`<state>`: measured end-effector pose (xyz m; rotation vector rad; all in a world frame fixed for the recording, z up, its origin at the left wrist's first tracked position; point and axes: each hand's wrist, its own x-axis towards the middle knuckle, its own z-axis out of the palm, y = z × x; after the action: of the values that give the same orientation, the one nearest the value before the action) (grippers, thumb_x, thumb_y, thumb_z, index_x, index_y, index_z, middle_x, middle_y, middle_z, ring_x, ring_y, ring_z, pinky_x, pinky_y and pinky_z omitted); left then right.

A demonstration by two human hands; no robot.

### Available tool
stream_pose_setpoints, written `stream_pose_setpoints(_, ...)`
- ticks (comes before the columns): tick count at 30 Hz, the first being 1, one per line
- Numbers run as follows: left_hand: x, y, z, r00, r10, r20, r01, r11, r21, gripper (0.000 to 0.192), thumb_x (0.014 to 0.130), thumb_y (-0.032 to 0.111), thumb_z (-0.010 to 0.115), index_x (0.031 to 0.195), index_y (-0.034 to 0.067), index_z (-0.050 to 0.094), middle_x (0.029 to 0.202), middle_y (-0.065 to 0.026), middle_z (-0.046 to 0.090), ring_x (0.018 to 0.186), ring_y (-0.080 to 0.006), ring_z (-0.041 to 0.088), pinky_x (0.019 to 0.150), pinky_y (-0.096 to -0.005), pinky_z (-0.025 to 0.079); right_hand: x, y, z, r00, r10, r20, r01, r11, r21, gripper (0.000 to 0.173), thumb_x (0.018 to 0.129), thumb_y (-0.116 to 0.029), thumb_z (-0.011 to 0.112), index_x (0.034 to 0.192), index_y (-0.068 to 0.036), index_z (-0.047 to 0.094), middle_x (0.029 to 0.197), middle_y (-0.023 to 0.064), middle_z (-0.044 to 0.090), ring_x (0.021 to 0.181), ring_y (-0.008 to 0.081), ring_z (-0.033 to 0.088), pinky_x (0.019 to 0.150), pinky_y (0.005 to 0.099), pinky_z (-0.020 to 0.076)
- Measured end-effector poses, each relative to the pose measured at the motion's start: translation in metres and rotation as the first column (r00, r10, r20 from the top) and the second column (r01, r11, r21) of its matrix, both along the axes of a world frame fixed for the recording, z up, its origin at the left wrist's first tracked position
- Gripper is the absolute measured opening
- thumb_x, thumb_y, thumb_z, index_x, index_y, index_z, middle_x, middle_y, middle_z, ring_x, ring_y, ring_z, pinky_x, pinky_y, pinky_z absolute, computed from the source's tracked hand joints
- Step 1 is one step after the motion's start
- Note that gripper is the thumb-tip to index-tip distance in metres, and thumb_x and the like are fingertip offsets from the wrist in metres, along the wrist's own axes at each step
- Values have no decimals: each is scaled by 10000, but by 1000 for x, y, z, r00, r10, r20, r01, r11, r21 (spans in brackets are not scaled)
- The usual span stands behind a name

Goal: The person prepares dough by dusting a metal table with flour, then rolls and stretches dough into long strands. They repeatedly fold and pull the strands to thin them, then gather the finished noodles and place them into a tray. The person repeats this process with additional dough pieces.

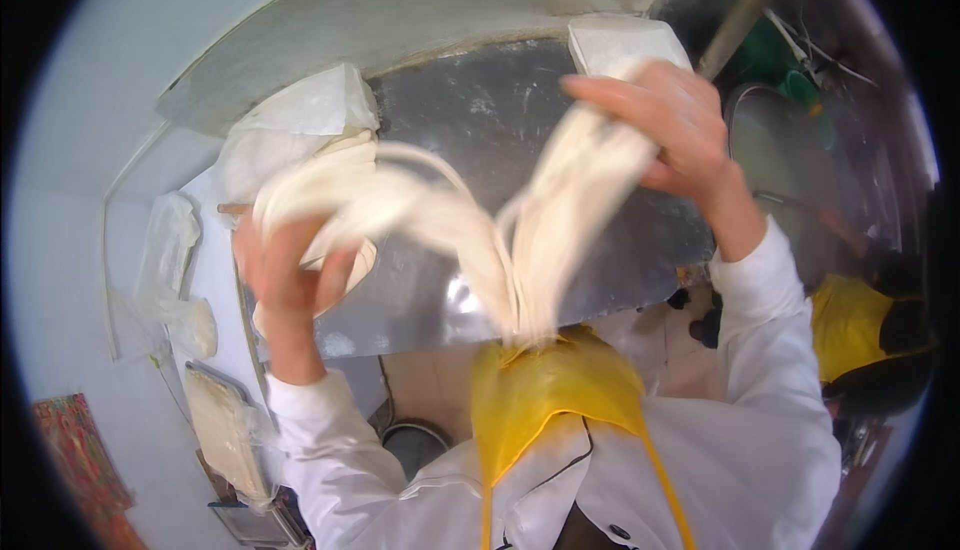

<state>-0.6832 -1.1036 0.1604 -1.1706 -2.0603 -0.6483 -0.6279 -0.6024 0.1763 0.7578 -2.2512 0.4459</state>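
Thick pale strands of dough point(480, 227) hang in a V between my two hands, blurred by motion. At the left, my left hand point(292, 265) grips one end, its fingers curled under the strands. My right hand point(667, 130), raised at the upper right, is closed around the other end. The strands meet low in the middle, in front of my yellow apron point(555, 392). Beneath them lies a dark metal worktop point(465, 107) with whitish smears. Behind my left hand, more folded pale dough shows beside a white covering.
A white wrapped block point(630, 40) stands at the worktop's back right, a white-covered heap point(300, 115) at its left. A bucket point(415, 445) sits below the front edge. At the right are a large round vessel point(772, 145) and part of a person in yellow point(847, 325).
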Motion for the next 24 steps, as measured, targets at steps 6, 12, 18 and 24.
stream_pose_setpoints(6, 80, -204, -193, 270, 776, 571, -275, 630, -726, 360, 993, 346, 744, 1287, 142, 785, 1118, -272, 761, 1093, -488, 710, 975, -530, 561, 99, 137, -153, 227, -819, 527, 342, 574, 744, 803, 917, 2, 649, 1675, -145, 425, 1169, 153, 717, 1152, 357, 673, 1056, 494, 459)
stream_pose_setpoints(12, 119, -154, -248, 363, 654, 664, -311, 757, -575, 349, 965, 390, 782, 1251, 190, 800, 984, -223, 783, 924, -454, 753, 825, -543, 594, 160, 142, -227, 634, -580, 512, 389, 811, 437, 804, 899, -46, 680, 1659, -120, 427, 1147, 194, 734, 1038, 396, 689, 983, 491, 506)
stream_pose_setpoints(18, 133, -162, -221, 443, 761, 475, -198, 599, -775, 301, 954, 341, 781, 1227, 217, 807, 991, -190, 797, 897, -424, 771, 777, -533, 609, 177, 149, -191, 499, -744, 445, 362, 645, 673, 768, 946, -32, 643, 1669, -151, 411, 1112, 191, 768, 1072, 415, 711, 982, 502, 527)
stream_pose_setpoints(24, 76, -161, -151, 527, 658, 538, -289, 734, -615, 325, 990, 398, 727, 1182, 142, 784, 1022, -188, 790, 992, -407, 752, 856, -544, 576, 97, 143, -106, 516, -649, 559, 448, 761, 469, 746, 914, -129, 699, 1627, -163, 479, 1125, 217, 765, 1028, 425, 726, 940, 543, 550)
